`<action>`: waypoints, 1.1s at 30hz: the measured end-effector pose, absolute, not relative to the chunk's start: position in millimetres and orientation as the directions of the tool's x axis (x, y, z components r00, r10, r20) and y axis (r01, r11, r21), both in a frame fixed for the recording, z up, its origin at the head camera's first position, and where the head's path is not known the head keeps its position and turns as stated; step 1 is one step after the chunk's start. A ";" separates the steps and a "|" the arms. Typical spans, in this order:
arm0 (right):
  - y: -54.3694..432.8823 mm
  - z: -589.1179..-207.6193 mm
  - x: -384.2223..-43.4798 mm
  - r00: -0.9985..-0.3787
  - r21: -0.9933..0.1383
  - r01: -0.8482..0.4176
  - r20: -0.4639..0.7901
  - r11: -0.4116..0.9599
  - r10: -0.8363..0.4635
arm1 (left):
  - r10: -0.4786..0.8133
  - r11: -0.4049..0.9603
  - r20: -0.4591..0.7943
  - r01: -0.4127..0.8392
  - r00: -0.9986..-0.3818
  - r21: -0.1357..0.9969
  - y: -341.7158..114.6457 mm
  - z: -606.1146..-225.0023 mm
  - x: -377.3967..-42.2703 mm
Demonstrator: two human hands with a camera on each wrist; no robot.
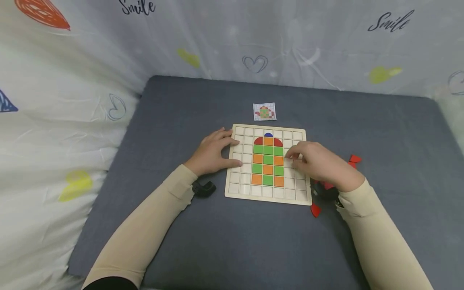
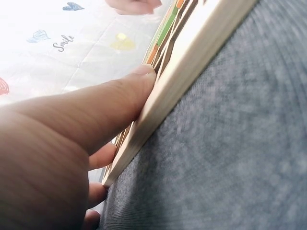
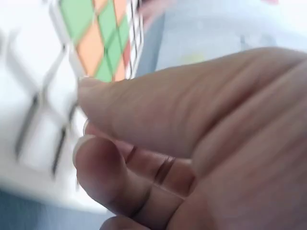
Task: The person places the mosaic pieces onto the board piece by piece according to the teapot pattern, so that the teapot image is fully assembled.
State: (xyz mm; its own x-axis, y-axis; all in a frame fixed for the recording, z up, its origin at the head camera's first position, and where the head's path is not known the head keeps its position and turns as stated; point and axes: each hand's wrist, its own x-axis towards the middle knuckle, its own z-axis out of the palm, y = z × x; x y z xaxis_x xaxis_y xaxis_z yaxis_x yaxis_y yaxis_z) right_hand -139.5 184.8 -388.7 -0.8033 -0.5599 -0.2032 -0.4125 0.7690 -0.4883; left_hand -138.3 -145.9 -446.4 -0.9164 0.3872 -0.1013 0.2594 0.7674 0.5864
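Observation:
A pale wooden grid board (image 1: 268, 195) lies on the grey table, its middle filled with green squares (image 1: 268, 150) and orange squares (image 1: 257, 179). Red quarter-round pieces (image 1: 278, 142) flank the top orange square, with a blue half-round piece (image 1: 268, 135) above it. My left hand (image 1: 214, 151) rests on the board's left edge, fingers spread; the thumb (image 2: 108, 108) lies on the rim in the left wrist view. My right hand (image 1: 317, 163) hovers over the board's right side, fingers bent. Nothing shows between its thumb and fingertips (image 3: 98, 160) in the right wrist view.
A small picture card (image 1: 264, 112) with a coloured pattern lies beyond the board. Several loose red pieces (image 1: 355, 158) lie to the right, partly behind my right hand and wrist, one red piece (image 1: 315, 210) by the board's near right corner. A printed curtain (image 1: 224, 44) hangs behind the table.

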 end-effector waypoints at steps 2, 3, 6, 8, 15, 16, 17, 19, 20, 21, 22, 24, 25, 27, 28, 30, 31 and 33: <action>197.0 -386.2 -145.1 -0.823 -0.453 -0.374 -0.240 0.809 -0.515 | 0.385 0.768 -0.100 0.258 -0.917 0.586 -145.6 -446.6 -138.4; 203.3 -385.4 -147.8 -0.831 -0.438 -0.364 -0.245 0.822 -0.499 | 0.384 0.769 -0.101 0.257 -0.918 0.585 -145.5 -446.9 -138.5; 222.8 -385.0 -155.6 -0.852 -0.410 -0.335 -0.252 0.849 -0.458 | 0.380 0.770 -0.099 0.255 -0.920 0.584 -145.9 -448.3 -138.7; 236.1 -385.3 -160.4 -0.859 -0.410 -0.316 -0.260 0.856 -0.442 | 0.380 0.769 -0.099 0.255 -0.920 0.585 -146.1 -449.1 -138.5; 268.5 -389.3 -171.3 -0.854 -0.395 -0.271 -0.323 0.878 -0.409 | 0.378 0.770 -0.098 0.254 -0.921 0.586 -145.7 -449.8 -138.2; 270.8 -389.9 -171.9 -0.852 -0.393 -0.267 -0.330 0.880 -0.406 | 0.378 0.772 -0.099 0.254 -0.921 0.583 -145.5 -449.9 -138.4; 272.4 -390.3 -172.3 -0.850 -0.393 -0.262 -0.339 0.881 -0.404 | 0.378 0.772 -0.098 0.255 -0.921 0.582 -145.4 -449.6 -138.5; 274.1 -391.4 -172.5 -0.849 -0.393 -0.245 -0.356 0.887 -0.392 | 0.377 0.773 -0.098 0.255 -0.921 0.581 -145.2 -449.4 -138.8; 274.2 -391.7 -172.3 -0.848 -0.394 -0.236 -0.362 0.888 -0.386 | 0.376 0.773 -0.097 0.254 -0.921 0.581 -145.2 -449.1 -138.7; 274.0 -391.8 -172.0 -0.848 -0.395 -0.229 -0.368 0.890 -0.382 | 0.376 0.773 -0.097 0.255 -0.921 0.582 -145.2 -449.0 -138.6; 273.8 -391.9 -171.8 -0.848 -0.396 -0.221 -0.373 0.891 -0.376 | 0.376 0.771 -0.097 0.254 -0.921 0.584 -145.3 -448.9 -138.6; 273.3 -392.0 -171.5 -0.850 -0.396 -0.208 -0.379 0.894 -0.366 | 0.375 0.770 -0.096 0.253 -0.922 0.585 -145.5 -448.8 -138.4; 273.1 -391.7 -171.3 -0.850 -0.398 -0.204 -0.381 0.894 -0.363 | 0.376 0.769 -0.095 0.253 -0.922 0.587 -145.5 -448.6 -138.4; 272.6 -391.4 -171.0 -0.852 -0.398 -0.198 -0.382 0.896 -0.359 | 0.377 0.767 -0.094 0.253 -0.922 0.589 -145.4 -448.2 -138.3; 272.4 -391.4 -171.1 -0.852 -0.397 -0.197 -0.383 0.896 -0.357 | 0.377 0.766 -0.094 0.253 -0.922 0.591 -145.4 -448.2 -138.3; 271.7 -391.4 -171.2 -0.853 -0.395 -0.194 -0.385 0.898 -0.353 | 0.376 0.765 -0.094 0.252 -0.922 0.592 -145.4 -448.1 -138.2; 271.2 -391.8 -171.4 -0.853 -0.394 -0.195 -0.383 0.898 -0.354 | 0.376 0.765 -0.093 0.252 -0.922 0.592 -145.4 -448.2 -138.2; 270.0 -393.2 -171.6 -0.856 -0.390 -0.207 -0.373 0.897 -0.359 | 0.376 0.766 -0.094 0.252 -0.922 0.591 -145.4 -448.7 -138.4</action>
State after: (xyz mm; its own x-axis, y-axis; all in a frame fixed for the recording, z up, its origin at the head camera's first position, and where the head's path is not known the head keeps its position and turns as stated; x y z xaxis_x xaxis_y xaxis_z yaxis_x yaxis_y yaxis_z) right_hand -171.6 270.0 -393.2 -0.8555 -0.3592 -0.3729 -0.2068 0.8973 -0.3899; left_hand -138.4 -145.4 -448.7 -0.9220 0.3757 -0.0939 0.2520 0.7663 0.5909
